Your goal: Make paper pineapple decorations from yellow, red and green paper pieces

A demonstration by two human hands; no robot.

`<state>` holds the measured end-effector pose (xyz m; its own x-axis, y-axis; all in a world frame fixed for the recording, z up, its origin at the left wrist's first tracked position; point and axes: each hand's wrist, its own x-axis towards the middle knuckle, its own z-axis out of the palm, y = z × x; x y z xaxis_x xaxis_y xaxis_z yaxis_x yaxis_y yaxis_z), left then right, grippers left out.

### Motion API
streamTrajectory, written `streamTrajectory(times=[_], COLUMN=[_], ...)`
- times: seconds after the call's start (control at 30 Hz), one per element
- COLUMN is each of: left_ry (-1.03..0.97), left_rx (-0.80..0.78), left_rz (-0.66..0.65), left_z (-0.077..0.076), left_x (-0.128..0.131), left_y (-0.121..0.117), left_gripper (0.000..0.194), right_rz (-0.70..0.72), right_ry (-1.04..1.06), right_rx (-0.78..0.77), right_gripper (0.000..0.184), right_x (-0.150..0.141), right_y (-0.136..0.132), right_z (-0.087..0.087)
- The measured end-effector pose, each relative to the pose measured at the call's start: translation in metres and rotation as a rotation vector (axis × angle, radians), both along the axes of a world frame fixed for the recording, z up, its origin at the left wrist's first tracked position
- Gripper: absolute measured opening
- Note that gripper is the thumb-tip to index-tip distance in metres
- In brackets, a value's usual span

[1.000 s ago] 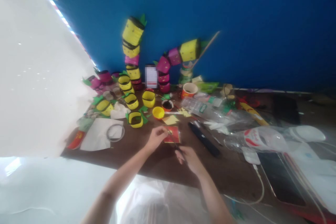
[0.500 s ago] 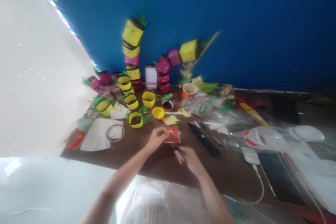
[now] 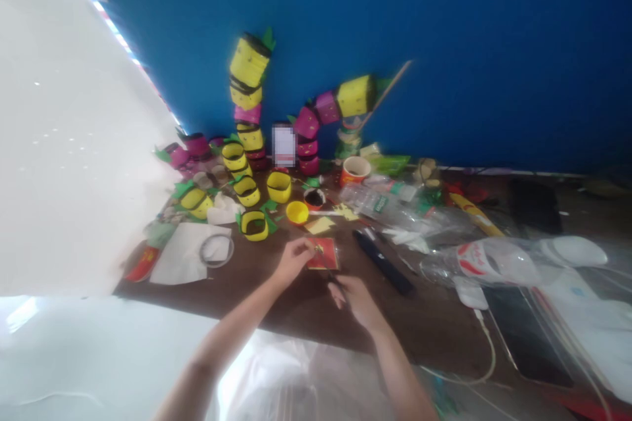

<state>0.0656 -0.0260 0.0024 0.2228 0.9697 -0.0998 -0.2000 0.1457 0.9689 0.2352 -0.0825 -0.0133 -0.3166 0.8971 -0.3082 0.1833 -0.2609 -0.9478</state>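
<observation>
1. The red square card (image 3: 326, 255) lies flat on the brown table (image 3: 222, 293), near the middle of the frame, just below the yellow paper scraps (image 3: 320, 225).
2. The left hand (image 3: 296, 256) is at the card's left edge, fingers curled toward the thumb; I cannot tell whether anything is gripped between them.
3. The right hand (image 3: 353, 293), below and right of the card, is closed around a slim dark tool (image 3: 332, 275) (scissors, perhaps, though the blur won't settle it) that points up toward the card.
4. The step in hand looks like small, close work over the card. The next move would call for a steady left hand and careful aim with the tool.
5. Above the scraps sits a yellow bowl (image 3: 297, 213); to the right lies a long black case (image 3: 382, 263); left of centre, a tape roll (image 3: 217, 250) rests on white paper (image 3: 170, 256).
6. Hard to make out: the tool's tip and the small pale mark on the card beside the left fingertips. A pixelated patch (image 3: 284, 145) hides one object above centre, and the bottom edge of the frame cuts off both forearms (image 3: 232, 335).
</observation>
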Motion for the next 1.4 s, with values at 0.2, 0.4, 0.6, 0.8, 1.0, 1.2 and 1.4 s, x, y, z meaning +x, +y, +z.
streamTrajectory(times=[0.2,0.4,0.6,0.8,1.0,1.2,1.4], left_ry=[0.001,-0.004,-0.001,0.015,0.028,0.023,0.025], left_rx=[0.006,0.002,-0.011,-0.020,-0.020,-0.015,-0.017], left_rz=[0.000,-0.022,-0.039,-0.053,-0.063,-0.065,-0.064], left_z=[0.000,-0.005,-0.006,-0.005,-0.008,-0.008,-0.007], left_x=[0.000,0.000,0.000,0.000,0.000,0.000,0.001], left_y=[0.000,0.000,0.000,-0.001,0.000,0.000,0.000], left_gripper=[0.019,0.018,0.020,0.023,0.023,0.023,0.024], right_rz=[0.024,0.059,0.082,0.080,0.074,0.069,0.063], right_ry=[-0.016,-0.018,-0.003,-0.023,-0.028,-0.029,-0.028], right_rx=[0.012,0.013,0.018,0.017,0.014,0.013,0.014], right_gripper=[0.039,0.041,0.041,0.037,0.039,0.041,0.041], right_x=[0.001,0.000,0.001,0.001,0.001,0.000,-0.001], right_y=[0.001,0.004,0.005,0.005,0.005,0.005,0.005], right_z=[0.004,0.014,0.013,0.013,0.011,0.013,0.014])
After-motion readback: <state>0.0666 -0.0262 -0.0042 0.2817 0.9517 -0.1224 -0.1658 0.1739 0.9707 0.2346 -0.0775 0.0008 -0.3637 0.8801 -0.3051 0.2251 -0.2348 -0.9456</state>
